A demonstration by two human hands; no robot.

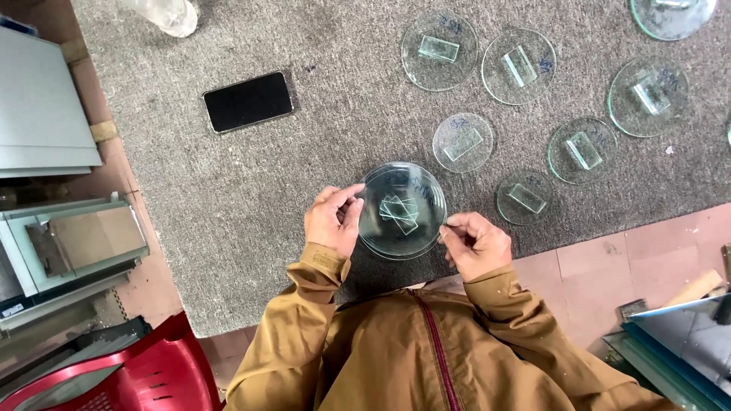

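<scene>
Round glass dish [401,211] is held level just above the near edge of the grey felt-covered worktop [251,190], directly in front of the person's chest. Several small rectangular glass slips [398,210] lie inside it, overlapping at angles in a loose stack.

Left hand [333,219]: fingers curled closed on the dish's left rim, thumb on top of the rim. Right hand [474,242]: fingers pinched shut on the right rim, thumb and forefinger meeting at the edge. Gripping at opposite rims keeps fingers off the flat glass and the dish horizontal, presumably so the slips stay put.

Beyond the dish, further round glass dishes sit flat on the felt, each with one glass slip in it and a blue marking on the glass: a near pair at [463,142] and [525,197], a farther row at [440,50], [518,66], [582,150] and [648,97], and one cut by the top edge [673,15]. They are spaced apart, none touching.

A black phone [248,101] lies face up on the felt to the left, well apart from the dishes. A red plastic chair [145,373] shows at lower left, off the worktop.
</scene>
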